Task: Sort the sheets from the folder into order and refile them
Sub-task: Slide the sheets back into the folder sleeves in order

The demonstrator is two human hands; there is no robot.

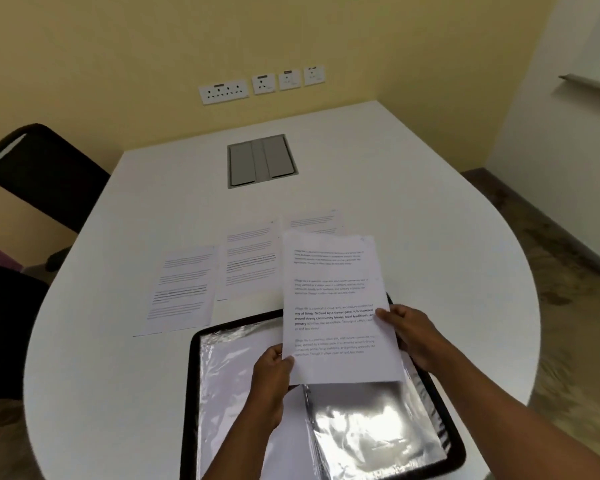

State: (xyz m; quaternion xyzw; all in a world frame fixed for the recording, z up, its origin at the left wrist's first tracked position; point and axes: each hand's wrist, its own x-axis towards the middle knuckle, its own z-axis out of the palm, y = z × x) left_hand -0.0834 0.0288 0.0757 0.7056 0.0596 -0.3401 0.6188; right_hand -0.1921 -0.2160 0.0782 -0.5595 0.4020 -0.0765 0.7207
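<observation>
Both hands, left hand (272, 367) and right hand (407, 332), pinch a printed sheet (336, 306) by its edges above the open folder (326, 410); bold words read "way of living". Beyond them, three sheets (250, 265) lie on the desk (413, 209).

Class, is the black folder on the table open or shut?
Open: the folder lies flat, its shiny plastic sleeves exposed on both sides.

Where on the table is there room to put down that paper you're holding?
The white round table is bare right of the printed sheet held up, out to its curved edge, and between the grey hatch and the three printed sheets lying flat. It is crowded around the open black folder.
</observation>
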